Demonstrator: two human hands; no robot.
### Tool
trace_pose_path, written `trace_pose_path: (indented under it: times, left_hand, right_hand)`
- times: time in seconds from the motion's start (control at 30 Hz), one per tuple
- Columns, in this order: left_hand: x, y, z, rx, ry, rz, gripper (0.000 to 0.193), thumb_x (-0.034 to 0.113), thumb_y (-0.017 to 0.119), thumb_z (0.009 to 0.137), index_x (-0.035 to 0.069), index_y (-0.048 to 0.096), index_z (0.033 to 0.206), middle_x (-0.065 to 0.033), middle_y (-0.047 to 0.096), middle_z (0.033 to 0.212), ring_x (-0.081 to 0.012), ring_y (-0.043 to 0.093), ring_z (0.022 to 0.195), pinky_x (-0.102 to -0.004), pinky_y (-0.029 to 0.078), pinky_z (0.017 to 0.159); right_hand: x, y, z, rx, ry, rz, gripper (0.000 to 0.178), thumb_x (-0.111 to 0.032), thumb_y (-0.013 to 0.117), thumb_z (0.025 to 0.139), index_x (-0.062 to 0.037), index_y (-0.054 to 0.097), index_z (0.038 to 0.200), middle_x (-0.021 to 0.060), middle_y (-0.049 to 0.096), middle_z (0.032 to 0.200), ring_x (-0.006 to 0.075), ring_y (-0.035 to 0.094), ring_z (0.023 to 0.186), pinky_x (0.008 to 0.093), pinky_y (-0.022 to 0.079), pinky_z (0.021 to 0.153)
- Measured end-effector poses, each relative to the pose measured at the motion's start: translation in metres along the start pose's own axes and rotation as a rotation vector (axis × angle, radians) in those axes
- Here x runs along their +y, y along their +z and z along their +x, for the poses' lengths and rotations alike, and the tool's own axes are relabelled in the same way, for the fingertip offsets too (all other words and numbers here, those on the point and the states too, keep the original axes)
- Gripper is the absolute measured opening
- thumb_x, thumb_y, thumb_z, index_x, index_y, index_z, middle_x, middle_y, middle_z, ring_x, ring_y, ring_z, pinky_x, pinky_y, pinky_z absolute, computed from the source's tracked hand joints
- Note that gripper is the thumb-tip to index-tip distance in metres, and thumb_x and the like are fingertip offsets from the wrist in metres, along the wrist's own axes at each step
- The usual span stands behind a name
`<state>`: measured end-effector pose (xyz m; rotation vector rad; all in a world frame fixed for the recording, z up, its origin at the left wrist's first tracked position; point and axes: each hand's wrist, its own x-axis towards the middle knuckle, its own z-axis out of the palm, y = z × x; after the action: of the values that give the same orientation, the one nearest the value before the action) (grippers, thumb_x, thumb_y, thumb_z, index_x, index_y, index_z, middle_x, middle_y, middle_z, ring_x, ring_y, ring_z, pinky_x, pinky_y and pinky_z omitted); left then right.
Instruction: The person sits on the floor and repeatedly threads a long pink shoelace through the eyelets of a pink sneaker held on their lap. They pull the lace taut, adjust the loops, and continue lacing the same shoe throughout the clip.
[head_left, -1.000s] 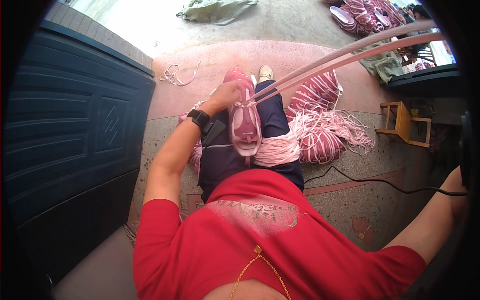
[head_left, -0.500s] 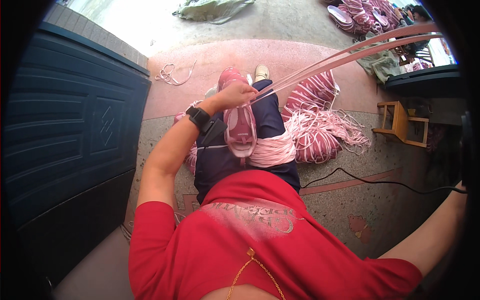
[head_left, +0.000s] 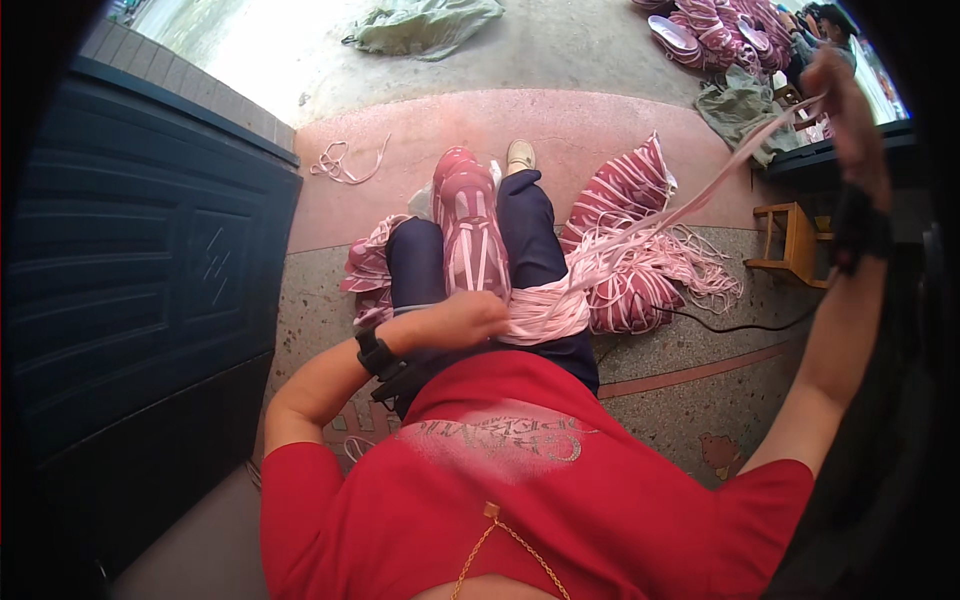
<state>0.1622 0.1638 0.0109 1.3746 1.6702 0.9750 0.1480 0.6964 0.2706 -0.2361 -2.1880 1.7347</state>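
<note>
On my lap, between my knees, lies a pink and maroon shoe upper point(head_left: 470, 205) with pale laces across its front. My left hand point(head_left: 478, 318) is closed at its near end; what its fingers hold is hidden. Raised at the far right, my right hand point(head_left: 842, 110) grips a pink shoelace point(head_left: 715, 185). The lace runs slanting down toward a thick bundle of pink laces point(head_left: 545, 308) lying over my right thigh.
Right of my leg, striped maroon uppers point(head_left: 635, 300) lie under loose laces point(head_left: 690, 265). More uppers point(head_left: 368, 262) rest by my left knee. A small wooden stool point(head_left: 785, 245) and black cable point(head_left: 740, 328) are at right. A blue door point(head_left: 150, 220) stands left; a person point(head_left: 830, 30) sits far right.
My left hand has drawn back toward my body, from above the upper to its near end. My right hand has risen into view with the lace. The upper now shows its laced front.
</note>
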Motion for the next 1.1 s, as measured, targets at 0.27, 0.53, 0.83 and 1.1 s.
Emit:
trace_pose_path:
  times: [0.27, 0.53, 0.83, 1.1]
  left_hand:
    - [0.004, 0.008, 0.013, -0.139, 0.079, 0.248, 0.011, 0.014, 0.058, 0.086, 0.003, 0.059, 0.084, -0.0123, 0.056, 0.08, -0.0321, 0.055, 0.081, -0.0402, 0.045, 0.074]
    - [-0.012, -0.052, 0.038, 0.275, 0.065, 0.43, 0.014, 0.007, 0.058, 0.078, 0.006, 0.064, 0.091, -0.0103, 0.06, 0.087, -0.0299, 0.055, 0.087, -0.039, 0.046, 0.075]
    - [-0.067, -0.046, 0.082, -0.068, -0.172, 1.232, 0.016, 0.019, 0.056, 0.076, 0.008, 0.067, 0.076, -0.0045, 0.06, 0.085, -0.0213, 0.053, 0.085, -0.0345, 0.043, 0.063]
    - [-0.097, -0.061, 0.082, 0.198, -0.216, 0.996, 0.017, 0.017, 0.055, 0.078, 0.005, 0.065, 0.072, -0.0093, 0.06, 0.078, -0.0294, 0.055, 0.084, -0.0442, 0.047, 0.065]
  right_hand:
    - [0.222, 0.351, -0.204, -0.727, 0.868, 0.398, 0.021, -0.024, 0.058, 0.091, -0.0033, 0.062, 0.094, 0.0016, 0.059, 0.067, 0.0089, 0.056, 0.055, 0.0237, 0.049, 0.052]
    - [0.248, 0.365, -0.23, -0.502, 0.822, 0.522, 0.018, -0.017, 0.053, 0.093, -0.0016, 0.062, 0.092, 0.0041, 0.061, 0.073, 0.0081, 0.054, 0.053, 0.0219, 0.046, 0.047]
    - [0.235, 0.369, -0.232, -0.481, 0.67, 0.36, 0.018, -0.017, 0.055, 0.09, -0.0003, 0.062, 0.087, 0.0026, 0.061, 0.072, 0.0077, 0.055, 0.054, 0.0221, 0.046, 0.048]
    - [0.241, 0.375, -0.225, -0.475, 0.688, 0.355, 0.018, -0.017, 0.055, 0.09, 0.0002, 0.062, 0.087, 0.0023, 0.061, 0.072, 0.0075, 0.056, 0.056, 0.0223, 0.047, 0.049]
